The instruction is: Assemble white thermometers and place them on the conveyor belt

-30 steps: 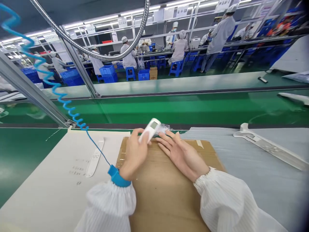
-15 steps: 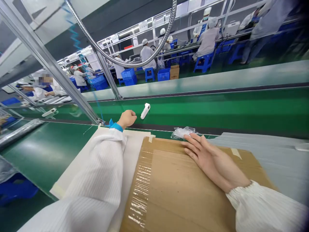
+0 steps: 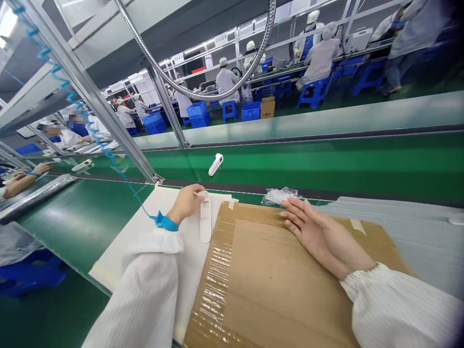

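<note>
My left hand, with a blue wrist strap, is closed on the top end of a long white handheld device. The device hangs over the white sheet, left of the cardboard; its upper end is partly hidden by my fingers. My right hand is open, fingers stretched out, over the far part of the cardboard. Its fingertips are beside a crumpled clear plastic bag; I cannot tell whether they touch it. Another white handheld device lies on the green conveyor belt.
A further white device is on the belt at left. Translucent sheeting covers the right side. A metal post and a flexible metal hose stand in front. A co-worker's arm reaches in at far left.
My left hand has drawn back from over the belt toward me, and a white device now shows in it. The right hand stays almost in place. A co-worker's arm has appeared at far left.
</note>
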Motion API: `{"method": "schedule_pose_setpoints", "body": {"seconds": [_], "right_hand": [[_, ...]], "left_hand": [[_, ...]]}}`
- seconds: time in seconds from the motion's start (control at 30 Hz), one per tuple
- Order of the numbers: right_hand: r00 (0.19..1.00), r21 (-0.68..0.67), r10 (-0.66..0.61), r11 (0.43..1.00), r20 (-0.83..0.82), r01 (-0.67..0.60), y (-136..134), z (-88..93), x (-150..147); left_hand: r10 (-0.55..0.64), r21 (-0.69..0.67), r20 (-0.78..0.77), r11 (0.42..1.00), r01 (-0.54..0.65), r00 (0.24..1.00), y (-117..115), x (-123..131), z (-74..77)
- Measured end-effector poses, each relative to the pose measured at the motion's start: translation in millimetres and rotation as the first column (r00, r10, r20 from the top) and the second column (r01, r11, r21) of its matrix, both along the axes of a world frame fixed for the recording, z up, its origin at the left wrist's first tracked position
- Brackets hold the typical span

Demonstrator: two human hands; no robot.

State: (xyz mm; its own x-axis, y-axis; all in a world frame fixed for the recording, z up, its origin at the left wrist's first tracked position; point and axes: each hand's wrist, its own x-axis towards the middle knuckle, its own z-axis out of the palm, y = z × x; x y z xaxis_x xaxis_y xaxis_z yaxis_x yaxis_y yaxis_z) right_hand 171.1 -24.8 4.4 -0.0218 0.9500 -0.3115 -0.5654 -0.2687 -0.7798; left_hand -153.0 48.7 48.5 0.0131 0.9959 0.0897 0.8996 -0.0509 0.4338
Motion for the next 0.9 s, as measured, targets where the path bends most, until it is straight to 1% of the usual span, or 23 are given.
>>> {"method": "schedule_pose_setpoints", "body": {"seconds": [0.1, 0.13, 0.17, 0.23, 0.27, 0.33, 0.4, 0.43, 0.63, 0.9], "right_hand": [[0.999, 0.020, -0.009, 1.000, -0.041, 0.010, 0, -2.8, 3], [0.998, 0.020, -0.017, 1.000, -0.059, 0.018, 0, -1.9, 3], [0.997, 0.017, -0.027, 0.999, -0.076, 0.029, -1, -0.4, 2], [0.994, 0.000, -0.049, 0.999, -0.099, 0.049, -2, 3.1, 1], [0.992, -0.014, -0.066, 0.998, -0.106, 0.065, -2, 4.3, 0], [0.989, -0.037, -0.107, 0.994, -0.105, 0.104, -3, 4.4, 0], [0.987, -0.036, -0.137, 0.990, -0.089, 0.135, -3, 1.5, 2], [0.987, -0.025, -0.142, 0.990, -0.076, 0.141, -4, -0.5, 3], [0.995, 0.032, -0.101, 0.994, -0.012, 0.101, -6, -6.8, 7], [0.995, 0.012, -0.102, 0.995, 0.018, 0.102, -5, -7.1, 8]], "left_hand": [[0.100, 0.150, 0.068, 0.983, -0.109, 0.993, -3, 46, -10.6], [0.116, 0.201, 0.141, 0.969, -0.143, 0.983, -6, 65, -15.1], [0.087, 0.229, 0.226, 0.963, -0.140, 0.970, -10, 84, -20.0], [-0.015, 0.233, 0.361, 0.970, -0.074, 0.932, -22, 119, -30.6], [-0.068, 0.237, 0.395, 0.971, -0.030, 0.916, -28, 133, -36.0], [-0.161, 0.268, 0.385, 0.962, 0.057, 0.909, -40, 151, -45.4], [-0.222, 0.295, 0.344, 0.948, 0.119, 0.913, -47, 157, -51.6], [-0.230, 0.300, 0.331, 0.945, 0.129, 0.915, -49, 156, -53.2], [-0.144, 0.302, 0.311, 0.952, 0.046, 0.939, -48, 147, -51.5], [-0.154, 0.273, 0.317, 0.960, 0.065, 0.936, -51, 150, -53.1]]}}
